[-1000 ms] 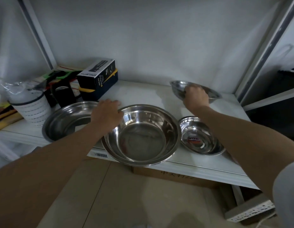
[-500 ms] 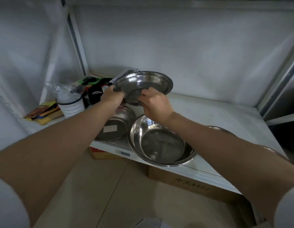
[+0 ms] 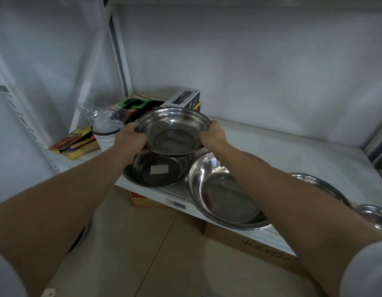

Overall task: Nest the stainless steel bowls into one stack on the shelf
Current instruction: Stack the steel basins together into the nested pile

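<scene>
I hold a shallow steel bowl (image 3: 174, 130) in the air with both hands, tilted toward me. My left hand (image 3: 131, 139) grips its left rim and my right hand (image 3: 212, 135) grips its right rim. Directly under it a wide steel bowl with a white label inside (image 3: 157, 170) rests on the white shelf (image 3: 282, 151). A large deep steel bowl (image 3: 222, 194) sits to the right, overhanging the shelf's front edge. Two more steel bowls (image 3: 322, 185) (image 3: 376, 215) show behind my right forearm, partly hidden.
A black and white box (image 3: 183, 98), a plastic-wrapped cup (image 3: 106, 131), green and black items (image 3: 134, 103) and flat packets (image 3: 78, 140) crowd the shelf's left back corner. Cardboard boxes (image 3: 260, 247) stand on the floor beneath. A metal upright (image 3: 119, 50) rises at the left.
The held bowl has come lower and to the left, over the labelled bowl. My right hand has shifted from the near rim to the right rim. The view has swung right.
</scene>
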`<state>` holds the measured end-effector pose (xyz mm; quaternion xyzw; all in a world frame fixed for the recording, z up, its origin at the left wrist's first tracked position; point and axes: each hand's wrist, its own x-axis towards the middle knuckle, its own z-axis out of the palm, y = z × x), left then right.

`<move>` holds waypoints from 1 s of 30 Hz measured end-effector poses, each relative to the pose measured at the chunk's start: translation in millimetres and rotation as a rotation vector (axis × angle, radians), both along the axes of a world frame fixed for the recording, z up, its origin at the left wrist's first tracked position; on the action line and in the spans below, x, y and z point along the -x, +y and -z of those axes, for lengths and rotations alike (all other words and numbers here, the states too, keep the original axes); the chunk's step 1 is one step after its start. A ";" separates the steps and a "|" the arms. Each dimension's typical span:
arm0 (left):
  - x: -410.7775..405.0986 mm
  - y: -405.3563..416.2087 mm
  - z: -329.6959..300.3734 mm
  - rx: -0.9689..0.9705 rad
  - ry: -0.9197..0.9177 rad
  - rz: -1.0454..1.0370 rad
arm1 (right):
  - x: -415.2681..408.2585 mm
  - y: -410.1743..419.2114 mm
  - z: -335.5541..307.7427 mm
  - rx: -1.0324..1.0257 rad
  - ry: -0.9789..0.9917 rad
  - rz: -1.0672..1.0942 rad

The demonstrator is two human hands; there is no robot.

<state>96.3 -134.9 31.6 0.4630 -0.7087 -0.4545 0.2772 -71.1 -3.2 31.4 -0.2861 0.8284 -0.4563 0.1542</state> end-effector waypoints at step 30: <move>-35.8 12.9 17.6 -0.040 -0.161 0.124 | -7.3 7.0 43.4 -0.467 0.469 -0.042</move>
